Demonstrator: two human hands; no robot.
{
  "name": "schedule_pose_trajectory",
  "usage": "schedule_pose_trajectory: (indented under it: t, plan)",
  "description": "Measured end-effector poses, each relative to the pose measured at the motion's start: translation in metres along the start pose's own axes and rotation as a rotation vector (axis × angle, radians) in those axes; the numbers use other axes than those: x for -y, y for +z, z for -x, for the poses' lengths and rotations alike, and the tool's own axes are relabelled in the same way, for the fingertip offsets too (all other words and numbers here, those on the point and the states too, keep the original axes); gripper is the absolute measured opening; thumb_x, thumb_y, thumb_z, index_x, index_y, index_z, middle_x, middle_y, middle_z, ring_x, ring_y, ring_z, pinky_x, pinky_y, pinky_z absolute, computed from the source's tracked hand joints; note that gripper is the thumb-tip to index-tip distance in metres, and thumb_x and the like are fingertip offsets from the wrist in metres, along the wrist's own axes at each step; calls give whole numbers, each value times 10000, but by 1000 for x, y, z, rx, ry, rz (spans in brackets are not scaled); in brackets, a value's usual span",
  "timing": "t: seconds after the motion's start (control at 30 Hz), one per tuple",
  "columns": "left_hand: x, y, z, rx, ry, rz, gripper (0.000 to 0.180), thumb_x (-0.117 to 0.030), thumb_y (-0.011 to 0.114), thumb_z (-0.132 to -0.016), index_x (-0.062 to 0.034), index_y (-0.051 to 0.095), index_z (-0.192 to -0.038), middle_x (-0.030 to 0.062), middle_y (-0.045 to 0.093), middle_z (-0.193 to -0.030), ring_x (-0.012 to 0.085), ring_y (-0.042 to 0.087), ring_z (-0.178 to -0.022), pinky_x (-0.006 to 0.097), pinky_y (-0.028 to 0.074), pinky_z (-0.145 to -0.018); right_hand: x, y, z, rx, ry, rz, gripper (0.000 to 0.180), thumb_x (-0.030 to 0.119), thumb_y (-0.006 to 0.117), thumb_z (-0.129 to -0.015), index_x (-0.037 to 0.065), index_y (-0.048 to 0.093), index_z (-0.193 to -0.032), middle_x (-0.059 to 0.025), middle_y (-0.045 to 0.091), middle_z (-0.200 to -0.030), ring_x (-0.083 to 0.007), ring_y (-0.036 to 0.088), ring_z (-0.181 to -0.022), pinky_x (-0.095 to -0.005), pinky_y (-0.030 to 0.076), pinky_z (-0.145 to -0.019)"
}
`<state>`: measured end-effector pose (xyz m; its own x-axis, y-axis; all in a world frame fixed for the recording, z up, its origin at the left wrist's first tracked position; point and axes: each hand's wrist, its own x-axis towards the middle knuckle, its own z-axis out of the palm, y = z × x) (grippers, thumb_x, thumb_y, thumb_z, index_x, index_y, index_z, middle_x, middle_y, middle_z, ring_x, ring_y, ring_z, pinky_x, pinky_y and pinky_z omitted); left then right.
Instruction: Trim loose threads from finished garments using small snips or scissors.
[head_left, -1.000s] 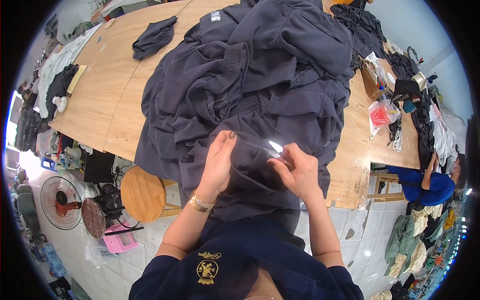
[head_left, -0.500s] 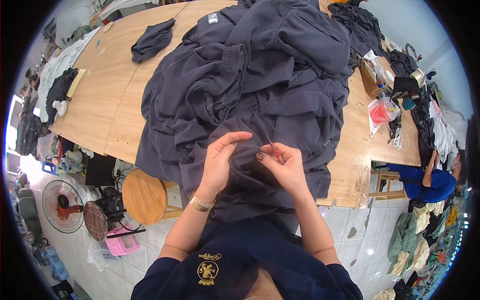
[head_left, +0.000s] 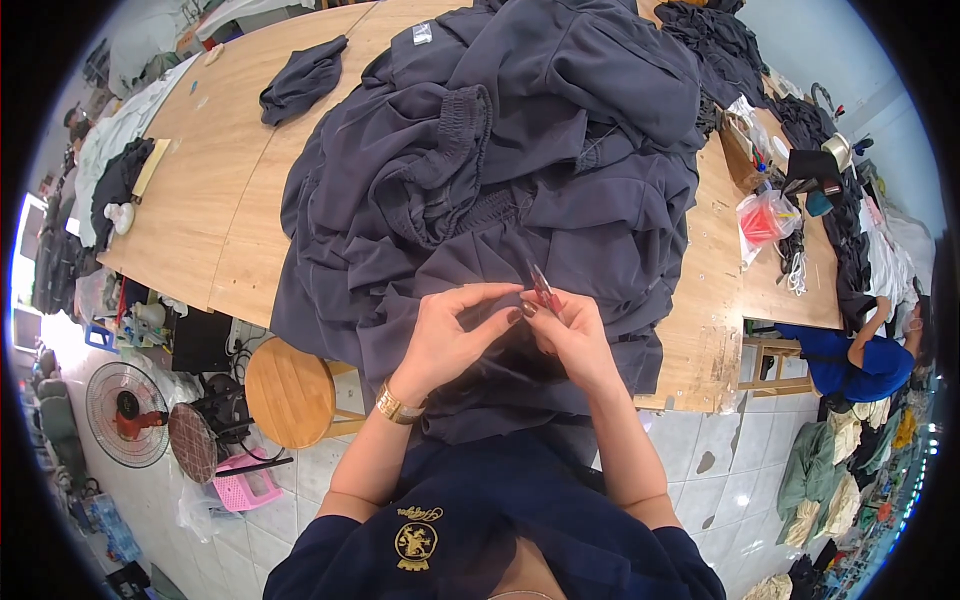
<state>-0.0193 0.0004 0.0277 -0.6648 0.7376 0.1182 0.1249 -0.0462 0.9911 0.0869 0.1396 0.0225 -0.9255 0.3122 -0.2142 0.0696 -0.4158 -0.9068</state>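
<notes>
A big heap of dark grey elastic-waisted garments lies before me on the wooden table. My right hand is closed on small red-handled thread snips, their metal blades pointing up and away over the cloth. My left hand, a gold watch at its wrist, reaches in from the left with index finger and thumb stretched out and apart. Its fingertips come up to the right hand's fingertips, close to the snips. Any thread between the fingers is too fine to make out.
A small dark cloth piece lies at the far left of the table. On the right are a red-filled plastic bag and white cord. A round wooden stool and a fan stand left. A person in blue sits at right.
My left hand has moved right, its thumb and index finger now at my right fingertips. The snips have tilted and show more clearly above the right hand.
</notes>
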Motion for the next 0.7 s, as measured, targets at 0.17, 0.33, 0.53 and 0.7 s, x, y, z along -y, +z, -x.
schedule_pose_trajectory:
  t: [0.17,0.33,0.53,0.7]
  plan:
    - [9,5,3,-166,-34,-37,198,-77,697,-805,18,663,-975,64,693,-873,82,622,-775,213,482,-708,-3,12,-4,-204,-315,337,149,136,602,-899,-12,589,-906,76,507,-673,10,361,-582,-173,290,-493]
    - [6,13,4,-308,14,-59,133,-52,702,-789,11,643,-890,40,671,-807,68,609,-734,208,481,-676,12,16,13,-256,-384,654,247,212,661,-864,-8,556,-823,-17,476,-555,-59,397,-507,-228,342,-476]
    - [14,20,7,-422,103,-104,119,-21,699,-770,3,606,-840,49,656,-765,92,613,-698,218,478,-647,0,20,20,-264,-524,899,257,235,670,-845,14,556,-779,-87,514,-543,-199,492,-441,-284,380,-454]
    - [25,25,5,-590,405,-407,206,34,722,-669,-33,560,-778,103,637,-765,221,621,-672,278,479,-608,-6,25,24,-296,-411,851,265,252,683,-829,24,560,-774,-91,509,-538,-220,503,-444,-300,382,-451]
